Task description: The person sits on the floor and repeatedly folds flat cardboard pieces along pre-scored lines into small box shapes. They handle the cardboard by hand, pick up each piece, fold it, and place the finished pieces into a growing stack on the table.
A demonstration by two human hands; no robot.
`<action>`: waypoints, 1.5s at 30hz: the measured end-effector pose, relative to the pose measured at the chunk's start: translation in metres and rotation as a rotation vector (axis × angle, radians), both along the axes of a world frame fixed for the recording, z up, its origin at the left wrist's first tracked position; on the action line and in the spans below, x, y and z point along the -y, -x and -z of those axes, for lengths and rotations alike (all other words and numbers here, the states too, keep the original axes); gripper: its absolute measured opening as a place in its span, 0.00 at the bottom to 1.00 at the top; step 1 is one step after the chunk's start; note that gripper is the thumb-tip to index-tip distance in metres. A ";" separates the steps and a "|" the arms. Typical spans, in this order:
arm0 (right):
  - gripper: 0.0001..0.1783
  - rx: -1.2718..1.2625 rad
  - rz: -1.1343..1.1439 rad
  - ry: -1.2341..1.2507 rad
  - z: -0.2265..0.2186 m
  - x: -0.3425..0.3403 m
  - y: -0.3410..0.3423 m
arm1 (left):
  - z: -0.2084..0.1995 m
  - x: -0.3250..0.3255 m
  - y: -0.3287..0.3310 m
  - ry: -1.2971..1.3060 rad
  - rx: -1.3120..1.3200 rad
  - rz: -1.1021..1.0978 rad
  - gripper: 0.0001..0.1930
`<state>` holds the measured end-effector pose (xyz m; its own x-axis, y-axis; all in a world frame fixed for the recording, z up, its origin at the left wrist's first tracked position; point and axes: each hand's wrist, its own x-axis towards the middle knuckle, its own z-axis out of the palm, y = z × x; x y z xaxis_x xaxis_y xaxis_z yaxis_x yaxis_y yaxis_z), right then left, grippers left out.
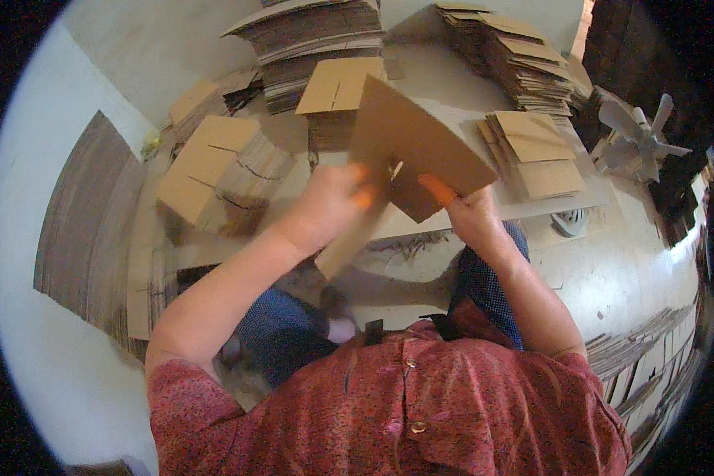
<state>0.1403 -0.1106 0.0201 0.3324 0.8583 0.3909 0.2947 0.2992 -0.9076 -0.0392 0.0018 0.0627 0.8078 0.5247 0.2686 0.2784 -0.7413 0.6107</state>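
Note:
In front of my chest, two flat brown cardboard pieces meet at an angle, with a small bright gap at a slot where they cross. My right hand (474, 216) grips the right cardboard piece (428, 147) by its lower right edge, thumb on the near face. On the other side, my left hand (332, 198), slightly blurred, is closed on the left cardboard piece (343, 247), which slants down toward my lap. Orange covers show on fingers of both hands. How far one piece sits in the other's slot I cannot make out.
Slotted cardboard stacks stand on the low table (523, 208): a left stack (206, 170), a middle stack (337, 83) and a right stack (535, 147). Taller piles (317, 40) rise behind. More cardboard (87, 214) leans at the left wall. A fan (642, 139) stands at the right.

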 end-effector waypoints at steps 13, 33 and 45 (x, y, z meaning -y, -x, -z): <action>0.13 0.013 0.078 0.115 0.001 0.003 -0.031 | 0.021 -0.003 -0.036 -0.172 -0.004 0.010 0.10; 0.14 0.253 0.296 0.118 0.063 -0.038 -0.096 | 0.084 -0.223 -0.070 0.555 0.324 -0.174 0.26; 0.17 -0.430 0.139 -0.214 -0.030 -0.016 -0.068 | -0.010 -0.112 -0.072 -0.196 0.308 -0.099 0.15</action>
